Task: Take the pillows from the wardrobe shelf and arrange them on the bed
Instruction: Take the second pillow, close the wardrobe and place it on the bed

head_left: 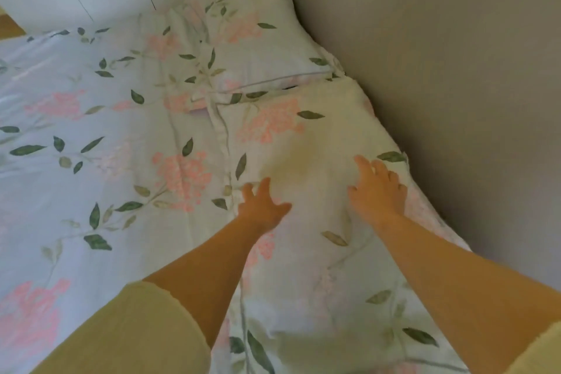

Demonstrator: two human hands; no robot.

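Against the wall (455,70) at 3 o'clock, the near pillow (303,143) is lying with its long axis 6-to-12, left hand (261,206) and right hand (376,188) both resting on it spread-fingered, roughly level, far pillow (243,39) sitting beyond at 12 o'clock.

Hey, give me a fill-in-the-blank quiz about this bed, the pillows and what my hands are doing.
The bed holds ____ pillows.
The left hand and right hand rest on the near pillow, fingers ____ apart, not curled.
The far pillow lies against the wall on the person's ____ side.
The bedding's printed flowers are ____.
Missing words: two, spread, right, pink.
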